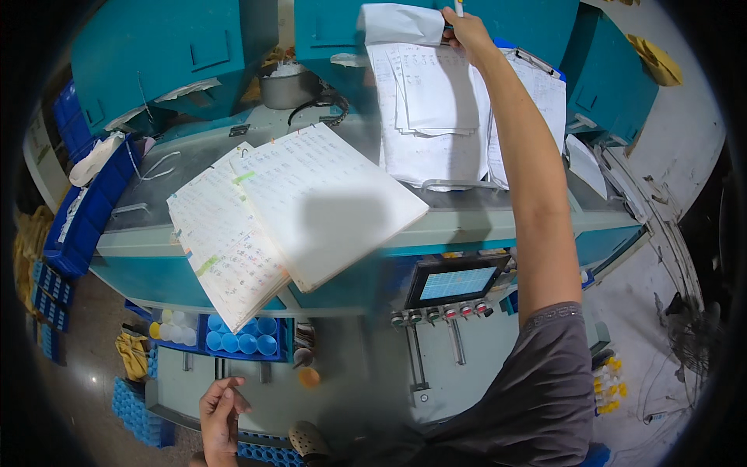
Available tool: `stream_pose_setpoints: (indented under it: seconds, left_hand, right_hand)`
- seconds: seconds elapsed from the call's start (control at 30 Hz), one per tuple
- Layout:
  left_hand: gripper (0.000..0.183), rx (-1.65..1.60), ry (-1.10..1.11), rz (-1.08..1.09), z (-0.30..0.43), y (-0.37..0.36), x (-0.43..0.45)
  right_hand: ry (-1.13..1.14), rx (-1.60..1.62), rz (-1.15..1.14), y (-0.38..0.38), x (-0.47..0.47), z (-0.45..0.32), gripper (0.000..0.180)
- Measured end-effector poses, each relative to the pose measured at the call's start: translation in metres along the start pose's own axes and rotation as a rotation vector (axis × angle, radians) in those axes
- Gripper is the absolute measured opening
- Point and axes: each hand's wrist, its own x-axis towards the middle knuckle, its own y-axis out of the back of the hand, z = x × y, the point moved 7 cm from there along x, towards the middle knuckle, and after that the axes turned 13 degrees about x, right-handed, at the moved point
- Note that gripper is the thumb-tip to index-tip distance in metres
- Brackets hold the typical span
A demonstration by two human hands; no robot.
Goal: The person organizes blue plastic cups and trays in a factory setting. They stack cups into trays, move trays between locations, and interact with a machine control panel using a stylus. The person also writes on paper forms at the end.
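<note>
My right hand [465, 36] reaches to the top of a stack of white handwritten sheets [435, 154]. Its fingers are curled at the edge of a turned-back sheet [402, 24], and a white pen [459, 8] sticks up from the hand. Right of the stack, a blue clipboard [559, 75] holds more written paper, partly behind my forearm. Two thick ring-bound paper pads, one [344, 157] overlapping the other [219, 233], lie askew on the machine top. My left hand [220, 411] hangs low at the left, fingers loosely bent and apart, with nothing in it.
A control screen [458, 283] sits above a row of buttons [449, 313]. Blue cups [248, 344] fill a blue bin below the pads. Behind stands a metal pot [284, 87]. A long blue bin [73, 230] is at left; a fan [694, 344] stands at right.
</note>
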Motion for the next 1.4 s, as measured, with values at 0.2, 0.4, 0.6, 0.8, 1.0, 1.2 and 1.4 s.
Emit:
stream_pose_setpoints:
  seconds: [0.2, 0.4, 0.6, 0.8, 1.0, 1.2, 1.4]
  left_hand:
    - [0.033, -0.062, 0.0, 0.03, -0.003, -0.002, -0.001]
    - [0.032, -0.058, -0.03, 0.011, 0.0, -0.007, -0.008]
    - [0.032, -0.067, -0.037, 0.04, -0.006, 0.006, -0.022]
    - [0.032, -0.095, -0.022, 0.116, -0.022, 0.029, -0.033]
    - [0.036, -0.096, 0.014, 0.164, -0.046, 0.048, -0.037]
    - [0.034, -0.038, 0.011, 0.137, -0.063, 0.059, -0.04]
    - [0.038, -0.053, 0.084, 0.201, -0.076, 0.062, -0.042]
  right_hand:
    - [-0.088, 0.131, -0.243, -0.016, 0.007, 0.003, 0.033]
    - [-0.074, -0.05, -0.34, -0.014, -0.018, 0.009, 0.036]
    - [-0.048, 0.018, -0.291, 0.01, -0.02, 0.025, 0.041]
    - [0.298, -0.022, 0.034, 0.058, -0.043, 0.006, 0.043]
    - [0.181, 0.172, 0.139, 0.058, -0.08, 0.027, 0.038]
    - [0.247, 0.146, 0.347, 0.054, -0.085, 0.047, 0.018]
    - [0.389, -0.061, 0.554, 0.055, -0.088, 0.05, 0.023]
